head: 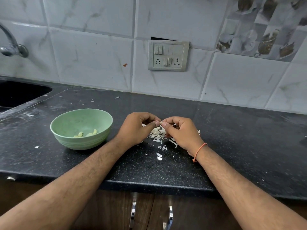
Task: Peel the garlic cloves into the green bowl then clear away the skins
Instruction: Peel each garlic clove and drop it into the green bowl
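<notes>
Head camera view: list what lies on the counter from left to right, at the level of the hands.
Green bowl with peeled garlic cloves → left hand → garlic clove pinched between both hands' fingers → right hand, above the heap of garlic skins.

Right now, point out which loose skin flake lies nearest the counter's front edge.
The white skin flake below the pile, between both forearms; the flake just above it and every other scrap lie farther back.

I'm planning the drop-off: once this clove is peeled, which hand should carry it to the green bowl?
Probably the left hand. It sits right beside the green bowl, while the right hand is farther away, over the skin pile. Both pinch the clove.
</notes>
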